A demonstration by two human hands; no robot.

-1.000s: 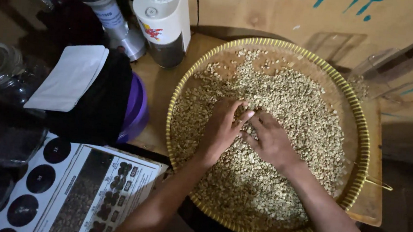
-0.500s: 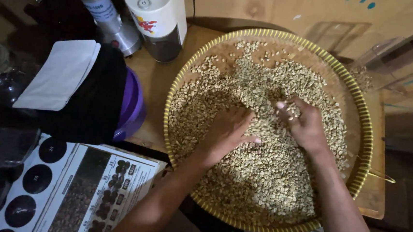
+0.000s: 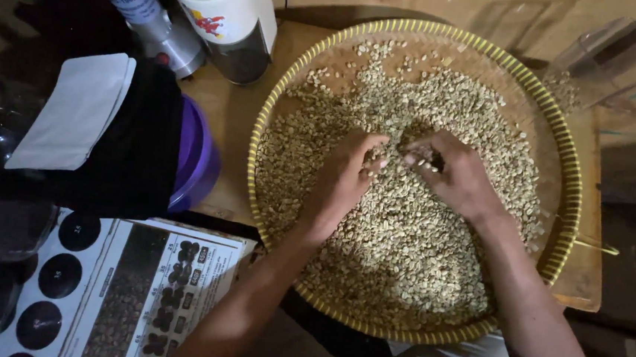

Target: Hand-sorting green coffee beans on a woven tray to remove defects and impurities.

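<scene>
Two bare hands rest in the middle of a round woven bamboo tray (image 3: 565, 181) with a yellow rim, which is filled with pale green unroasted coffee beans (image 3: 403, 244). The tray sits on a wooden table (image 3: 237, 106) and overhangs its near edge.

Left hand (image 3: 344, 182): palm down on the beans, fingers curled inward. Fingertips (image 3: 380, 163) touch the beans. Whether they pinch any bean cannot be told.

Right hand (image 3: 458, 173): palm down, fingers bent toward the left hand. Fingertips (image 3: 411, 160) lie just beside those of the left hand, on the beans. Its grip is loosely curled; no pinched bean can be confirmed.

Surroundings, left of the tray:
- White cylindrical appliance (image 3: 225, 15) with a dark lower section and a small red and yellow label on its side, standing at the far edge of the table.
- Metal cylinder (image 3: 146, 17) with a blue-grey label band, tilted, just beside the white appliance.
- Purple round container (image 3: 196, 155), partly covered by black fabric (image 3: 122, 150).
- White flat pouch (image 3: 76, 113) lying on the black fabric.
- Printed rectangular chart (image 3: 123, 292) with black discs and dark photo panels, at the near left.

Right of the tray: clear plastic piece (image 3: 609, 65), at the far corner.
</scene>
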